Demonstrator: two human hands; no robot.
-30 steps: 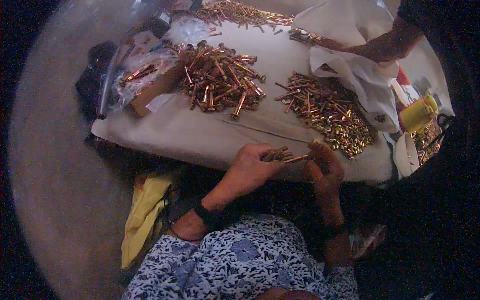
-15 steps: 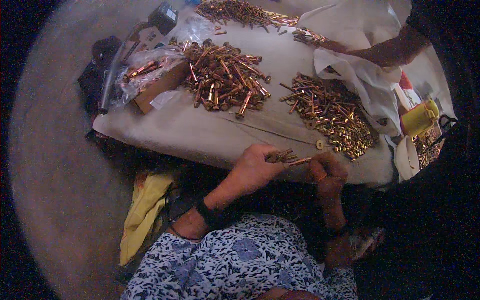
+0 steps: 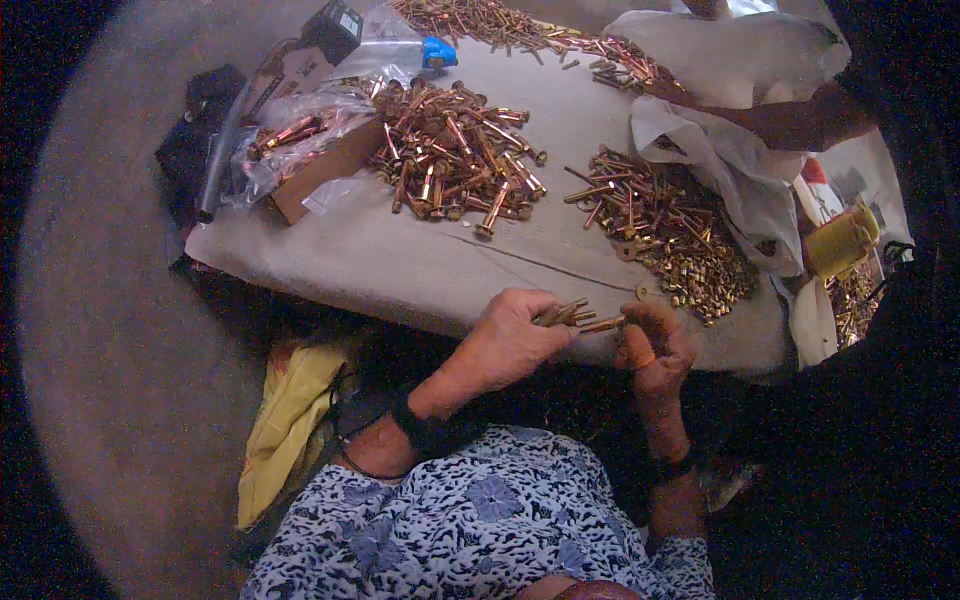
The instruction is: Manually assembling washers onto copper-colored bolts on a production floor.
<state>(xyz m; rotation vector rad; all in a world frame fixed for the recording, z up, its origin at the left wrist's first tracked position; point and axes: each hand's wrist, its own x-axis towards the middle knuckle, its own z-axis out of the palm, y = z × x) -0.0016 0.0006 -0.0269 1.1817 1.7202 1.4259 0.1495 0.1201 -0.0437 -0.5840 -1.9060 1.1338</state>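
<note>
My left hand (image 3: 520,330) is closed around several thin threaded bolts (image 3: 563,313), whose ends stick out past the fingers. One copper-coloured bolt (image 3: 600,325) points right from it. My right hand (image 3: 655,345) pinches the far end of that bolt; whether a small part sits between the fingertips is hidden. A flat washer (image 3: 642,293) lies on the table just beyond my right fingers. Farther back are a pile of loose rods (image 3: 625,190) and small brassy nuts or sleeves (image 3: 710,275). To their left rises a heap of larger assembled bolts (image 3: 455,150).
The pale-covered table (image 3: 340,250) has its near edge under my hands. At left stand a cardboard box (image 3: 325,170) and a plastic bag of bolts (image 3: 285,135). More rods (image 3: 490,25) lie at the back. Another person's arm (image 3: 810,118) reaches in beside white sheeting (image 3: 700,150) and a yellow cup (image 3: 840,240).
My right fingers have shifted slightly at the bolt's end, while my left hand stays put. A blue object has appeared at the back. The other person's arm and the sheeting there have moved.
</note>
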